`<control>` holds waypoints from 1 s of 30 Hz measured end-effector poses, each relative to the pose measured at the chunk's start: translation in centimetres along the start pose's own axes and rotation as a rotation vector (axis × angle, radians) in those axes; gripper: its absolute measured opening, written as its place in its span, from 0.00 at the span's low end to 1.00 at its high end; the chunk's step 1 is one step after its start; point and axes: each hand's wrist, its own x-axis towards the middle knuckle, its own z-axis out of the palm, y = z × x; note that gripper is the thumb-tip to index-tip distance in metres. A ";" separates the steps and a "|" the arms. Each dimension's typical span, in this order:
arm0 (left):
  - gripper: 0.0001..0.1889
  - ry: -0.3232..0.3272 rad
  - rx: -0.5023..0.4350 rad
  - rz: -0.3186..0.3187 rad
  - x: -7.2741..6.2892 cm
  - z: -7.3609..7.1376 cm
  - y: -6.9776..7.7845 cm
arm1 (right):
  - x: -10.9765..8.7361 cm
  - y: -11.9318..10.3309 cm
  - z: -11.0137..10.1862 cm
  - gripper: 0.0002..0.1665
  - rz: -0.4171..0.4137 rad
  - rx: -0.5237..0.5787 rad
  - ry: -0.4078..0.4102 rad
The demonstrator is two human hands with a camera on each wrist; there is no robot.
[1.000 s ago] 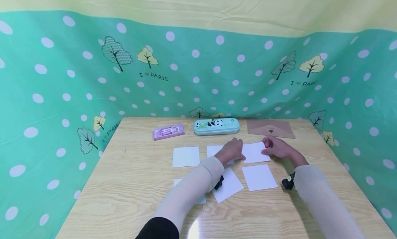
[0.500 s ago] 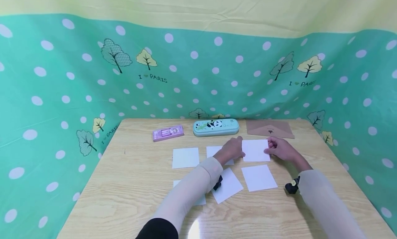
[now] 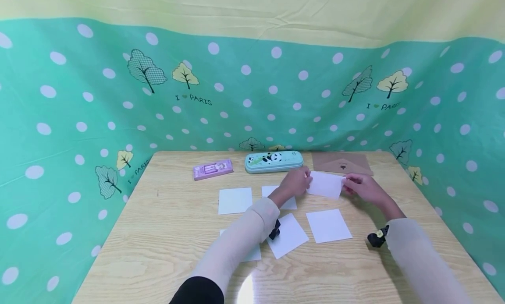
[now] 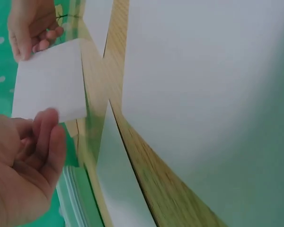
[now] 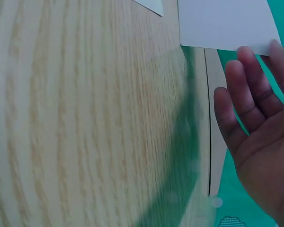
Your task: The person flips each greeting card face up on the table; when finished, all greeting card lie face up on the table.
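Observation:
A white square card [image 3: 325, 184] is held tilted above the table, between both hands. My left hand [image 3: 295, 182] pinches its left edge, and my right hand [image 3: 360, 188] pinches the upper right corner. In the left wrist view the card [image 4: 49, 82] spans the two hands, the left hand [image 4: 26, 165] at its near edge. The right wrist view has the right hand [image 5: 260, 109] with thumb and finger at the card's edge [image 5: 229, 23]. Below it on the table lies another white card [image 3: 329, 226], with a turned card [image 3: 289, 236] to its left.
More white cards lie on the wooden table [image 3: 158, 234]: one at left [image 3: 235, 200], others partly under the left arm. Along the back are a purple box [image 3: 213, 169], a light blue panda pencil case [image 3: 274, 161] and a brown envelope [image 3: 342, 163]. A polka-dot curtain [image 3: 236, 98] hangs behind.
The card has risen off its place in the back row and tilted, its right side lifting. Both hands have moved slightly up and back with it. The other cards stay put.

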 end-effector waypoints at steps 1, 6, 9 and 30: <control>0.08 0.004 -0.044 0.014 0.0 0.0 -0.2 | -0.1 -0.1 -0.1 0.27 0.000 0.012 -0.002; 0.16 0.020 -0.200 0.109 0.0 -0.2 -0.9 | -0.5 -0.7 -0.5 0.35 -0.013 0.060 -0.013; 0.21 0.012 -0.193 0.139 -0.1 -0.4 -1.2 | -0.6 -0.8 -0.6 0.34 -0.005 0.050 -0.027; 0.23 -0.179 0.296 0.065 0.9 1.7 -0.4 | 1.8 -0.5 1.3 0.35 -0.050 -0.352 -0.172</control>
